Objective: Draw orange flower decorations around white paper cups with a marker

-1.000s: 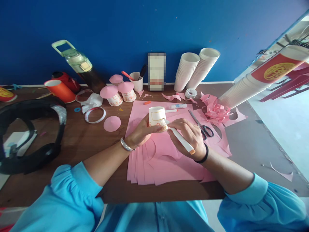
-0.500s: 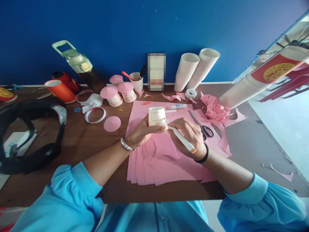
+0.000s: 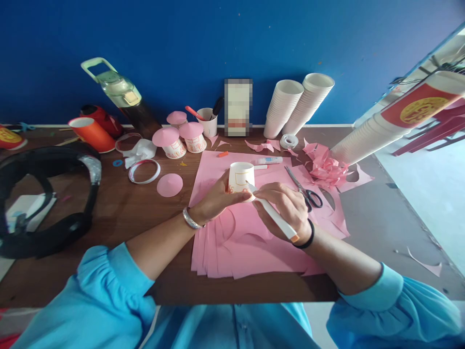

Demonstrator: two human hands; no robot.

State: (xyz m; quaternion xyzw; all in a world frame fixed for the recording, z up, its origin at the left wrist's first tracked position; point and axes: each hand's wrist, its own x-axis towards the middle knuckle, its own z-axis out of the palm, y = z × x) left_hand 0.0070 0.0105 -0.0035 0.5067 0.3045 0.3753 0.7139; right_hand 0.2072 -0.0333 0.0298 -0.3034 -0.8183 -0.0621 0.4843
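My left hand (image 3: 214, 199) is closed around a short white paper cup (image 3: 241, 175), its thumb across the lower front. Orange flower-like marks run along the cup's lower part, with a square outline drawn above them. In my right hand (image 3: 285, 208) is a white marker (image 3: 276, 218) with an orange end, gripped like a pen. Its tip meets the cup's side at the square. Below both hands lie stacked pink paper sheets (image 3: 218, 247), some with curved cuts. Black-handled scissors (image 3: 312, 198) rest just beyond my right hand. A glue stick (image 3: 269, 160) and an orange cap (image 3: 223, 154) lie behind the cup.
Pink-roofed cups (image 3: 192, 138) and a pink paper cone (image 3: 169, 185) stand at left, near a bottle (image 3: 121, 92) and a black headset-like band (image 3: 89, 213). Stacked white cups (image 3: 281, 106), tape (image 3: 289, 141) and crumpled pink scraps (image 3: 323, 165) sit at the back and right.
The cup has turned in my left hand, so the square outline now faces me more fully. The marker tip has moved from the cup's lower right side up onto the square.
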